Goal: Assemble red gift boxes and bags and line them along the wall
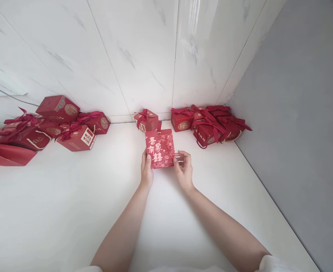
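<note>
A red paper gift bag point(160, 149) with pale pink characters and flower print is held up over the white table, its printed face towards me. My left hand point(146, 170) grips its left edge, thumb on the front and fingers behind. At the lower right edge, my right hand point(184, 170) holds it between the thumb and bent fingers. Just behind the bag stands a small red gift box point(146, 120) tied with a dark red ribbon, its lower part hidden. Whether anything is inside the bag cannot be seen.
Several ribboned red boxes point(208, 122) cluster at the back right by a grey panel point(296, 113). More red boxes point(76, 138) are piled at the left, near a red bag point(16, 154). A marbled tile wall point(144, 56) closes off the table's back. A grey cable point(10, 96) hangs at the left.
</note>
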Action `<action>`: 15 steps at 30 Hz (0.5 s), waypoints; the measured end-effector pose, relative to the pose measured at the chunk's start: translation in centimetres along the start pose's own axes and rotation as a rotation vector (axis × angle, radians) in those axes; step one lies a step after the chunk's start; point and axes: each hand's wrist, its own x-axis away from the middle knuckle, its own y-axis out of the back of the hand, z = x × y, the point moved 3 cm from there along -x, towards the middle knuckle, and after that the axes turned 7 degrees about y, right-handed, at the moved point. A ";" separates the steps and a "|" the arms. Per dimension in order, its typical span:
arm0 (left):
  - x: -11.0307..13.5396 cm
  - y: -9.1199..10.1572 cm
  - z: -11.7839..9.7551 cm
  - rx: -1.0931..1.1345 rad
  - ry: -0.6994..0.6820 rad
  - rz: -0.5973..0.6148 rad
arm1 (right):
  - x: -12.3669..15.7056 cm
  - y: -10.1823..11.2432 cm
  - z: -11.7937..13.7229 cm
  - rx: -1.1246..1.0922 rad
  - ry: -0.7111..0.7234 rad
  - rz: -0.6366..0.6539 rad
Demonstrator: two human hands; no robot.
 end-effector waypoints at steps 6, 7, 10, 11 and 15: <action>0.5 0.3 0.1 -0.069 -0.118 -0.046 | 0.2 -0.1 0.8 0.034 0.065 0.004; 0.7 0.2 -0.1 -0.088 -0.171 -0.031 | 0.2 -0.1 1.0 0.042 0.094 0.004; 1.6 -0.3 -0.8 -0.132 -0.267 0.016 | 0.3 -0.1 1.8 0.057 0.140 0.034; 1.9 -0.4 -1.0 -0.149 -0.273 0.026 | 0.4 -0.1 2.0 0.053 0.142 0.051; 2.5 -0.6 -1.3 -0.210 -0.264 0.017 | 0.6 0.1 2.4 0.021 0.190 0.071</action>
